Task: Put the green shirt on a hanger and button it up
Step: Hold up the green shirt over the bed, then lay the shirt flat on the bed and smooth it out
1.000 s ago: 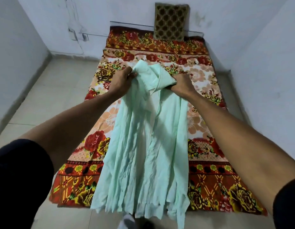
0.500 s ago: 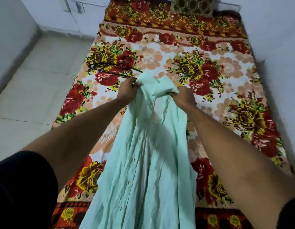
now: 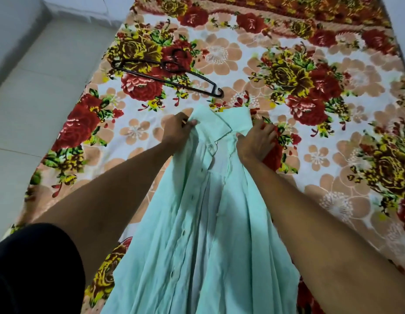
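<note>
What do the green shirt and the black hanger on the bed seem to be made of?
The green shirt looks like thin woven cloth, perhaps cotton: matte, creased, hanging in soft folds from both hands. The black hanger looks like thin wire or slim plastic: narrow dark bars with a slight sheen; the picture leaves open which.

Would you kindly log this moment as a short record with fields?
shirt: green shirt, unbuttoned, spread on the floral bedspread
left hand: left hand grips the collar area
right hand: right hand holds the other side, thumb on the fabric
hanger: black hanger lies on the bedspread beyond the shirt, untouched
</note>
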A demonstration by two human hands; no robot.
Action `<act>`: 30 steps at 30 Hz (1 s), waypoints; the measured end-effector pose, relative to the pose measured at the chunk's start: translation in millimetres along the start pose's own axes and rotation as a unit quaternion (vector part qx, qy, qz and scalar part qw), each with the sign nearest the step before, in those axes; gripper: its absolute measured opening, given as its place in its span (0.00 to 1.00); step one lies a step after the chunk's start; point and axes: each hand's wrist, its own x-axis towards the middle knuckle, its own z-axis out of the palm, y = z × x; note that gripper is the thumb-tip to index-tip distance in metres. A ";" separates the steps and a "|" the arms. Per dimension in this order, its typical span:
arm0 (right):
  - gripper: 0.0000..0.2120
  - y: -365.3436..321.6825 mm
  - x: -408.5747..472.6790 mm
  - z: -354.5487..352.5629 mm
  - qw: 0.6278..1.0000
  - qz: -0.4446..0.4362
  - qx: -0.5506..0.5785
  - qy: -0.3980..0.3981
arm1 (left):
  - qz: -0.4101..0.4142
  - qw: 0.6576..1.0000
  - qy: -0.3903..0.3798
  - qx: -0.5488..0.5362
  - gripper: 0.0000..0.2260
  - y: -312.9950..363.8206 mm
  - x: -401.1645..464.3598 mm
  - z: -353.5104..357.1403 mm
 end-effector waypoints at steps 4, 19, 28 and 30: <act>0.22 -13.0 -43.9 18.2 0.912 -0.407 0.000 0.049 | -0.039 0.996 -0.046 -0.064 0.18 -5.0 -18.0 -15.6; 0.31 -15.9 -61.9 24.7 0.884 -0.425 -0.078 -0.177 | -0.069 0.996 -0.031 0.054 0.12 -30.3 -48.5 -59.8; 0.28 -28.5 -59.0 12.8 0.869 -0.424 -0.106 -0.233 | -0.066 0.983 -0.092 0.142 0.09 -51.2 -88.7 -95.2; 0.29 -31.8 -57.6 10.0 0.867 -0.423 -0.109 -0.240 | -0.092 0.988 -0.064 0.109 0.10 -48.6 -73.6 -103.5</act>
